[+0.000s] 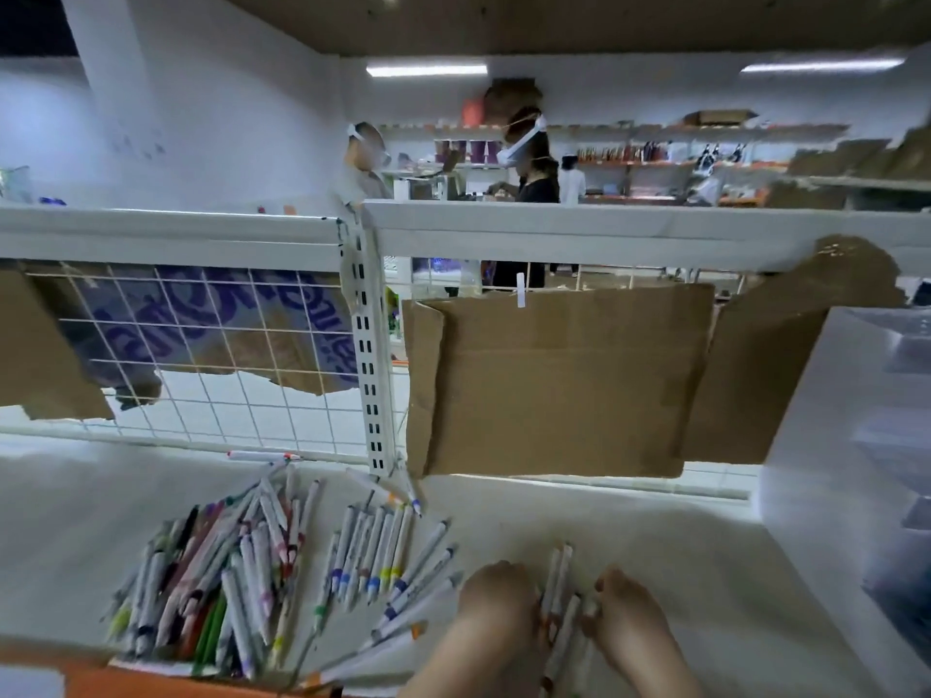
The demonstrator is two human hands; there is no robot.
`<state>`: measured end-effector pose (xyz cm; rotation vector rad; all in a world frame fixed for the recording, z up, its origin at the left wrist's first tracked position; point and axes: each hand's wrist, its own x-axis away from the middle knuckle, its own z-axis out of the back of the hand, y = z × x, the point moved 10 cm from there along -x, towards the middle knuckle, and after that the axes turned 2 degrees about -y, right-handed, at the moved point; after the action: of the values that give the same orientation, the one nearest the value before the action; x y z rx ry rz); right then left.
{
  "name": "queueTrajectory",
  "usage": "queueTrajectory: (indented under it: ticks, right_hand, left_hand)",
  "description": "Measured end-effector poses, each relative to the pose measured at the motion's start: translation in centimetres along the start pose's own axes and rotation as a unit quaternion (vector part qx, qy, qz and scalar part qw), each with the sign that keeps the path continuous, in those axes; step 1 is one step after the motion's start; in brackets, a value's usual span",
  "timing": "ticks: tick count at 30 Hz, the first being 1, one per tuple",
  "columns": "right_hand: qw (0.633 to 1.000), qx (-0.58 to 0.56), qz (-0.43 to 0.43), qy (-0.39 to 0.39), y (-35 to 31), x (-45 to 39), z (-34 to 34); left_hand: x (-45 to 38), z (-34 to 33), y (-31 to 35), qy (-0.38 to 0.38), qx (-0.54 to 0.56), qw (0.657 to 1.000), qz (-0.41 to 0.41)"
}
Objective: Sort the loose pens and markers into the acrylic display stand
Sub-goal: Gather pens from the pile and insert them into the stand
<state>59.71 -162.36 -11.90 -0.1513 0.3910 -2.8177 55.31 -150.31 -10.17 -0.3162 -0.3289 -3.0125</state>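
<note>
Acrylic display stand (856, 445) cut by right edge, contents blurred.

Two hands: left hand (496, 609), right hand (629, 619). Two heaps of pens: big pile (211, 586), smaller row (373, 556). One clear stand (851, 445).

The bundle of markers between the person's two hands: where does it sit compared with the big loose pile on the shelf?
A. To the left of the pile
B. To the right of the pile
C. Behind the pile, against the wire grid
B: the bundle of markers, held between the left hand and right hand, lies right of the loose pile.
</note>
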Motion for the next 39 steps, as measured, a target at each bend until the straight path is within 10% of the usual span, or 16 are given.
queueTrajectory:
  ticks: [9, 16, 39]
  right_hand:
    - [0.996, 0.044, -0.05, -0.058, 1.5, 0.2, 0.0]
    - [0.982, -0.178, -0.056, 0.018, 5.0, 2.9, 6.4]
    - [0.903, -0.322, -0.122, 0.256, 39.0, 21.3, 24.9]
  left_hand:
    - [-0.6, 1.0, 0.1, 0.006, 0.055, 0.998, -0.019]
    - [0.1, 3.8, 7.8, 0.08, 0.115, 0.982, -0.128]
    - [3.2, 2.2, 47.7, 0.063, 0.277, 0.887, -0.363]
